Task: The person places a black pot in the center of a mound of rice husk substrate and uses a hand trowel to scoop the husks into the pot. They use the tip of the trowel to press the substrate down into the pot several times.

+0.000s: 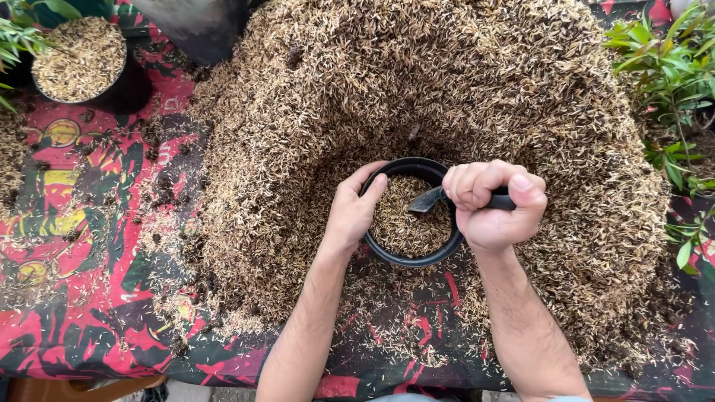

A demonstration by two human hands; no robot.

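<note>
Now filling — your left hand [351, 211] grips the pot [410, 260] rim, right hand [491, 205] fisted round the trowel [426, 199] over it; husk heap [447, 89] behind. Next scoop needs steady tipping.

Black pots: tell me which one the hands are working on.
The central black pot: left hand grips its rim, unlike the filled pot sitting untouched top left.

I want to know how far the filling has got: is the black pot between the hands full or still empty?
Nearly full: husks in the black pot reach close to its rim, with the trowel tip over them.
</note>
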